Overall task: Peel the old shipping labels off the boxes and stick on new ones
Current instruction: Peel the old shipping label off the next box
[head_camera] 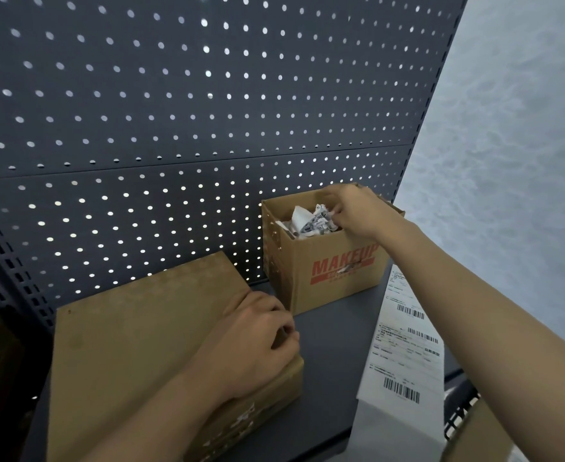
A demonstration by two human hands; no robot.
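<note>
Nearest us, our left hand (257,341) rests on the near right corner of the closed brown box (147,345), fingers curled together and pressing it flat — no old label shows on its top. Further right and far, our right hand (354,208) reaches into the open MAKEUP box (328,271), fingertips pinched at the crumpled peeled labels (311,220) inside. We judge this the discard step. Next we must lift a fresh one from the label sheet (404,345) at near right.

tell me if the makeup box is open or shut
Open. The MAKEUP box has no flaps over its top, crumpled labels show inside, and the right hand reaches in.
</note>
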